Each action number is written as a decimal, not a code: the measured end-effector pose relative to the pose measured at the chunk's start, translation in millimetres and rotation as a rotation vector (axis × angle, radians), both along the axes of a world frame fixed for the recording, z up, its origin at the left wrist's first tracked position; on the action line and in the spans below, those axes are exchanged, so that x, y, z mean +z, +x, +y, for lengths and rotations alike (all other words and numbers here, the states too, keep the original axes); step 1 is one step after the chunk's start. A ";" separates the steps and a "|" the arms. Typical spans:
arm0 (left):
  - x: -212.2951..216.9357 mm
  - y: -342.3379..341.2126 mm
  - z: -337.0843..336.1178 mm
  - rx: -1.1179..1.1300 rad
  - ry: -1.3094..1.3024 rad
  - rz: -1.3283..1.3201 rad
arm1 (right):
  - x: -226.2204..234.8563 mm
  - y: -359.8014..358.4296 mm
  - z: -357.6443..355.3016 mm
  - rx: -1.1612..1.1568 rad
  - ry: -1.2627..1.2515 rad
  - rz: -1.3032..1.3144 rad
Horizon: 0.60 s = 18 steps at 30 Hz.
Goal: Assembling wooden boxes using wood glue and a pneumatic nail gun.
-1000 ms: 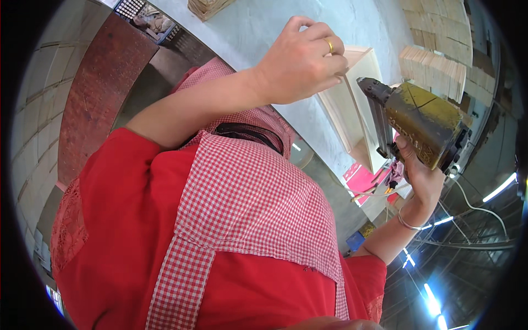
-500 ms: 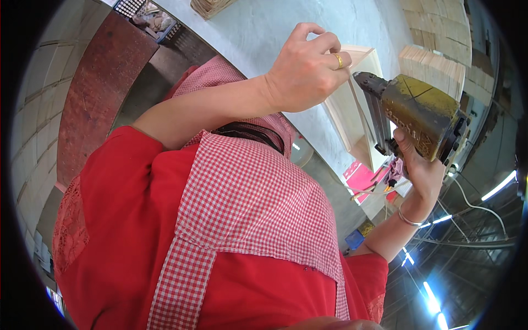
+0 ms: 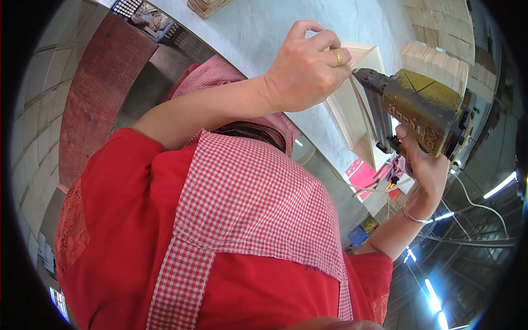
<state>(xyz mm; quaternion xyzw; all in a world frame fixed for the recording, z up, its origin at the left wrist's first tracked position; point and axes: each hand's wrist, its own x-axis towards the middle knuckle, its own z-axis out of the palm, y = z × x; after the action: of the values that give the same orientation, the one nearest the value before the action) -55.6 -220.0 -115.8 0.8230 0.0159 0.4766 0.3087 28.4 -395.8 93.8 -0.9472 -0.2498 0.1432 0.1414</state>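
Observation:
My left hand (image 3: 311, 69), a gold ring on one finger, is closed at the near upper edge of a shallow pale wooden box (image 3: 360, 144). Its fingertips are partly hidden behind the hand. Wrapped around the handle of a worn yellow and black nail gun (image 3: 423, 107) is my right hand (image 3: 426, 165), with the thumb along the tool's side. The gun's nose is at the box's upper edge, close beside my left fingers. Whether the nose touches the wood cannot be made out.
The box lies on a pale grey-blue table (image 3: 264, 33). Beyond the gun stands a stack of thin wooden pieces (image 3: 434, 63), with more wood behind. A reddish-brown board (image 3: 99, 99) and a plastic crate (image 3: 151, 22) are at the left. A pale hose (image 3: 484, 209) hangs at the right.
The nail gun and my right hand have shifted very slightly to the right and tilted a little. My left hand keeps its hold and has barely moved.

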 end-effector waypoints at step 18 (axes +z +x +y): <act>-28.7 1.8 7.4 -0.260 -0.259 0.370 | 9.4 -18.3 -105.1 -0.606 0.124 -0.294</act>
<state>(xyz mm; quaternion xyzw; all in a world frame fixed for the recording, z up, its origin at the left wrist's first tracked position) -53.8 -212.6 -144.5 0.8449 0.0271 0.2685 0.4618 10.1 -500.9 103.2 -0.9784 0.0171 -0.0590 0.1973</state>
